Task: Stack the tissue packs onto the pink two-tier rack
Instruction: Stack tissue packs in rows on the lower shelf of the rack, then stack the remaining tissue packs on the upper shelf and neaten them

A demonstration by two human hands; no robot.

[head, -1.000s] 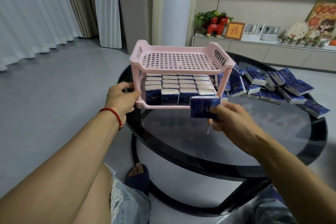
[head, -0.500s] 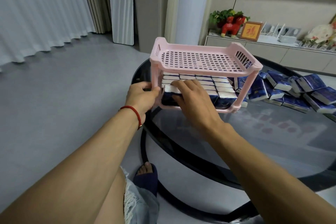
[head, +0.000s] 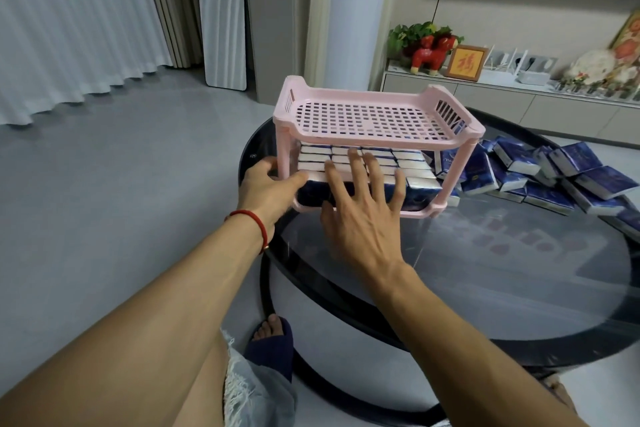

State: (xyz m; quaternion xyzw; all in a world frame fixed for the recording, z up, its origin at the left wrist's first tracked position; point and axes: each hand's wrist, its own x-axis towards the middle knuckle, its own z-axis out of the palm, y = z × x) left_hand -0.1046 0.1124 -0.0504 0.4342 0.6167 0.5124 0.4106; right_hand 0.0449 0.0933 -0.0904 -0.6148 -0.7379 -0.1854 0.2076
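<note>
The pink two-tier rack [head: 372, 114] stands at the near left of the round glass table [head: 485, 274]. Its top tier holds nothing. Its lower tier is filled with upright blue-and-white tissue packs [head: 412, 163] in rows. My left hand [head: 270, 185] grips the rack's front left leg, with the thumb lying along the lower rim. My right hand [head: 363, 208] has its fingers straight and spread, pressing on the front row of packs in the lower tier. A heap of loose tissue packs [head: 554, 173] lies on the table to the right of the rack.
Behind the table runs a low cabinet [head: 502, 104] with a red horse figure, a plant and a framed picture. A tall white unit [head: 349, 10] stands behind the rack. Grey floor and curtains lie to the left. My slippered foot [head: 273, 333] is under the table's edge.
A second ago my right hand held a tissue pack in front of the rack. It put the pack into the lower tier and now lies flat on the front row. The view shifted right.
</note>
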